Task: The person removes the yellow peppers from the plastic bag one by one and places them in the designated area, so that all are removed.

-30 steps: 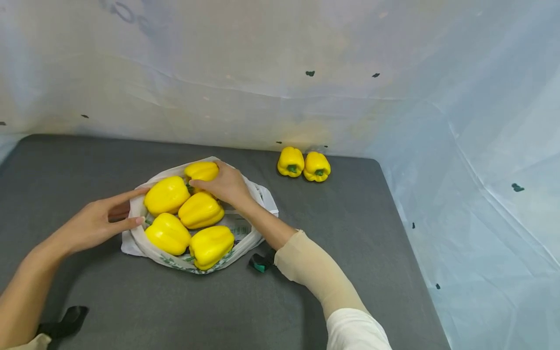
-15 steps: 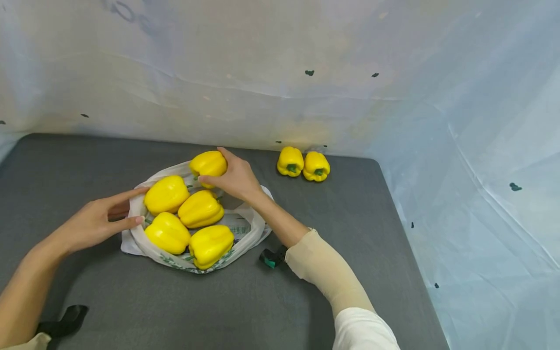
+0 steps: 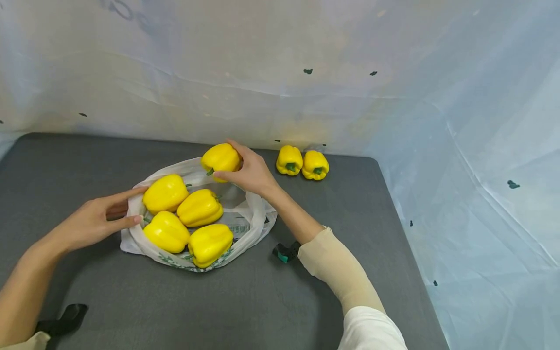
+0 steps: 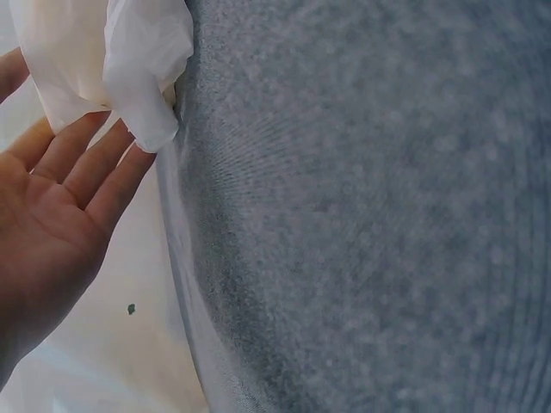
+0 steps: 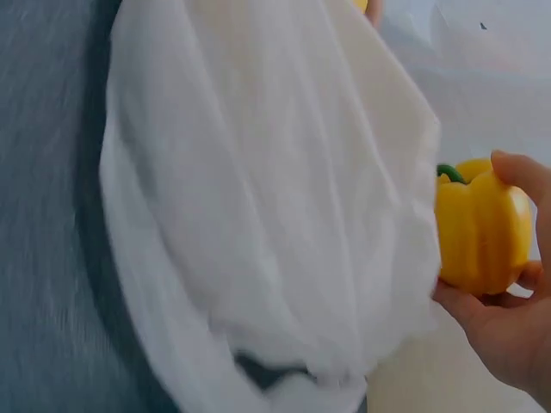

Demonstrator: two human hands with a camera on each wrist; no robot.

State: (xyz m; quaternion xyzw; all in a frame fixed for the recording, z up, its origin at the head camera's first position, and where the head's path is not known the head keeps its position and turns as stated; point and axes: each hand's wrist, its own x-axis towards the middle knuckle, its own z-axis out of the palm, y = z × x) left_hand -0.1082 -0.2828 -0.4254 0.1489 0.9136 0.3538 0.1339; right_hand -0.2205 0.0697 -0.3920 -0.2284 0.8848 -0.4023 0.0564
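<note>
My right hand [image 3: 250, 171] grips a yellow bell pepper [image 3: 220, 159] between thumb and fingers, over the far right rim of a white plastic bag [image 3: 258, 218]. In the right wrist view this bell pepper [image 5: 482, 228] shows its green stem and sits beside the bag's side [image 5: 284, 189]. Several more yellow bell peppers [image 3: 200, 208] lie inside the bag, whose mouth is spread wide. My left hand [image 3: 98, 221] touches the bag's left rim, its fingers extended along the outside. From the left wrist view, the left hand's [image 4: 65, 206] straight fingertips reach behind the plastic.
Two yellow bell peppers [image 3: 289, 160] stand side by side on the dark grey table [image 3: 218, 311], near its far edge. Translucent plastic sheeting [image 3: 245, 73] rises behind the table and along its right side. Black straps [image 3: 65, 318] hang at the wrists.
The right hand has lifted the bell pepper up out of the bag's far part and carried it rightward to the rim. My left hand stays in place at the bag.
</note>
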